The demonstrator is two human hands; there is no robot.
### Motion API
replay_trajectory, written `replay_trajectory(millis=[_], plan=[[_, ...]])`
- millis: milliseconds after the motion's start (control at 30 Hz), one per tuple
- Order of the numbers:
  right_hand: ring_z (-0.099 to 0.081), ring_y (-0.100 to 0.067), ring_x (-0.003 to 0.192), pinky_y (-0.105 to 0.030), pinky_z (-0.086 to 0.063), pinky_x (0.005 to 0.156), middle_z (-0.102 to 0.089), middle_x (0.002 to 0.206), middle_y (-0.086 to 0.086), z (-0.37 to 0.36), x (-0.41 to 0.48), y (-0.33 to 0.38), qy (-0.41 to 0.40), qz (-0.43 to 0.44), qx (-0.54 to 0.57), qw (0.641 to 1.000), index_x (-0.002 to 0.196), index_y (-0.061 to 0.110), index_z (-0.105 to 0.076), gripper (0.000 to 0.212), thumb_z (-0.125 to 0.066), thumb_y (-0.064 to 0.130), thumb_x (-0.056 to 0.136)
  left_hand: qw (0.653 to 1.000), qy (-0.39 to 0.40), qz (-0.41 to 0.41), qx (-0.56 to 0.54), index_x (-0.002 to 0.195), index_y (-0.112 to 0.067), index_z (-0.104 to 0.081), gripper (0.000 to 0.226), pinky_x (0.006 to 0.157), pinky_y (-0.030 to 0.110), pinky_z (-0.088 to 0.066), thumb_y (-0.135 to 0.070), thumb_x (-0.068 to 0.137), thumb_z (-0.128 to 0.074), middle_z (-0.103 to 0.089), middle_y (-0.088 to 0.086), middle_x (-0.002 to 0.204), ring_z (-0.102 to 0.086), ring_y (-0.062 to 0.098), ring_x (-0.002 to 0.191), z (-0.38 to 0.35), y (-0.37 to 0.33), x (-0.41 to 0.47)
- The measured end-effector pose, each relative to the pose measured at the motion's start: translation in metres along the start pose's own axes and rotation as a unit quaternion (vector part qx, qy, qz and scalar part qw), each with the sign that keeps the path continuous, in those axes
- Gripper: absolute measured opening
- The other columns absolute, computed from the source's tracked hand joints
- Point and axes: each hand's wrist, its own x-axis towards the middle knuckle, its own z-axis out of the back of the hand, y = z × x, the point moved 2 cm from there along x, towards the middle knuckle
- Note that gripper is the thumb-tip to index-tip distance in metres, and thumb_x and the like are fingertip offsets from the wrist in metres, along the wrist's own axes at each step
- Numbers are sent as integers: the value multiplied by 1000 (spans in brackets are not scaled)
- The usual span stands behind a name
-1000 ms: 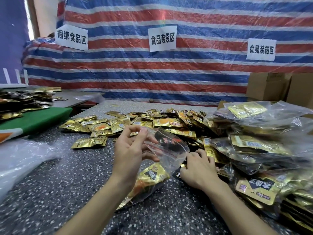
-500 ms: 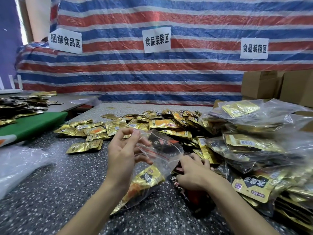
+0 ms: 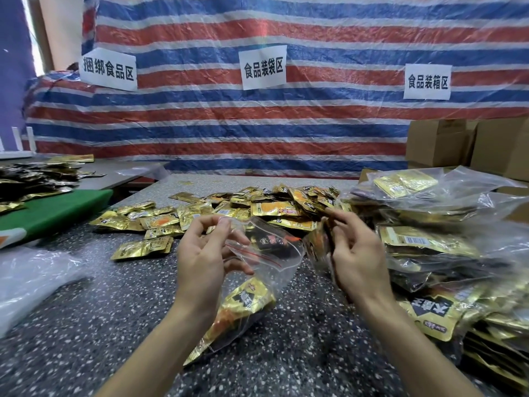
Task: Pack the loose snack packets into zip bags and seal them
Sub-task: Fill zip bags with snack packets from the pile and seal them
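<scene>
While the left hand [image 3: 200,262] pinches the rim of a clear, crinkly zip bag [image 3: 274,265] at frame centre, the right hand [image 3: 357,262] clutches a thin stack of foil packets [image 3: 319,242] just beside its gaping mouth. Flat, glossy gold loose packets [image 3: 274,209] litter the speckled table [image 3: 86,310] behind.

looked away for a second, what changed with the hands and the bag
The right hand lifted off the pile of loose packets, gripping a handful of packets, and moved up toward the open mouth of the zip bag. The left hand still holds the bag open, with packets already in its bottom. The filled bags on the right have not moved.
</scene>
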Motion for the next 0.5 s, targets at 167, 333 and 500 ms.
replay_trajectory(millis=[167, 333, 500], plan=[[-72, -1, 88, -28, -56, 79, -73, 109, 5, 16, 14, -2, 8, -128, 140, 982, 132, 25, -64, 35, -49, 8, 105, 1000, 1, 8, -5, 96, -8, -53, 19, 39, 28, -49, -25, 89, -57, -67, 3, 69, -63, 20, 51, -1, 0, 0], [-67, -35, 90, -48, -62, 54, -67, 109, -10, 16, 5, 6, 34, -329, 470, 818, 104, 18, -69, 25, -45, 26, 104, 1000, 2, 11, -9, 95, -9, -53, 24, 39, 27, -49, -29, 84, -58, -67, 3, 68, -63, 18, 52, -1, 0, 0], [-50, -45, 126, -54, -62, 73, -45, 151, -14, 15, 4, 9, 51, -308, 494, 811, 115, 13, -66, 29, -40, 11, 104, 1000, -8, 12, -9, 97, -8, -53, 15, 39, 27, -49, -21, 92, -55, -67, 4, 67, -63, 20, 51, -1, 0, 0]])
